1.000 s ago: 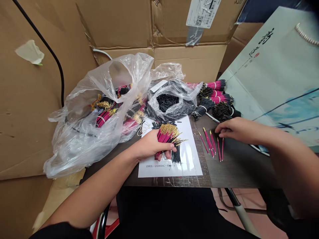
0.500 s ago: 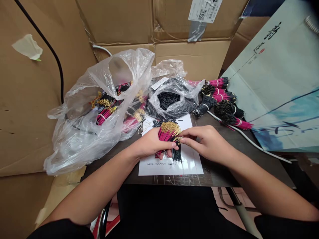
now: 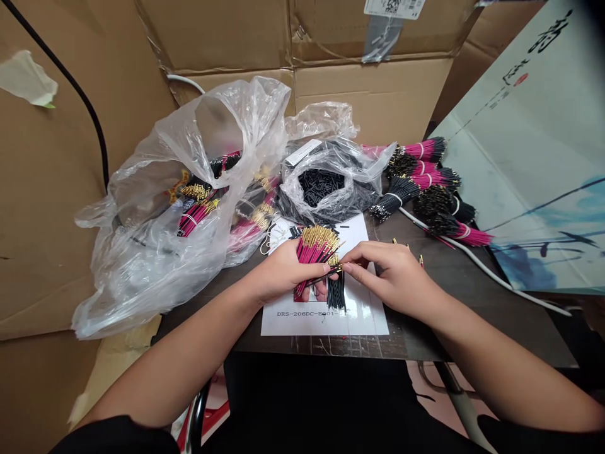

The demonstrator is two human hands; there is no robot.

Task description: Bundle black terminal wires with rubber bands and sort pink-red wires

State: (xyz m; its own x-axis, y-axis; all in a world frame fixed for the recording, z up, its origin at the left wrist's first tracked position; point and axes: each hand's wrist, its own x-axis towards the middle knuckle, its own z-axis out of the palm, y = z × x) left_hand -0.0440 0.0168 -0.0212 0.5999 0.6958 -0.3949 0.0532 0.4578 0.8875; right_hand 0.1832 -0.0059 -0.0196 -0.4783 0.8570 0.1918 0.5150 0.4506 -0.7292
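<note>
My left hand [image 3: 288,271] is wrapped round a bundle of pink and black wires [image 3: 314,249] with gold tips, which fan out toward the back. Thumb and forefinger of my right hand [image 3: 378,271] pinch the gold end of a thin black wire [image 3: 328,275] beside the left thumb. Black wires [image 3: 336,296] hang just below the fingertips. Under both hands lies a printed white sheet [image 3: 363,318]. Small black sleeves [image 3: 293,232] lie at its top edge.
A large clear plastic bag [image 3: 151,265] with wire bundles fills the left. Behind the hands is an open bag of black sleeves [image 3: 321,189]. Tied bundles [image 3: 428,180] and a white cable [image 3: 501,274] lie at the right, before a pale bag [image 3: 529,164]. Cardboard [image 3: 368,101] stands behind.
The view has shifted slightly. A black wire now lies across below my left thumb, its gold end in my right fingertips. A few gold tips now show beyond my right hand.
</note>
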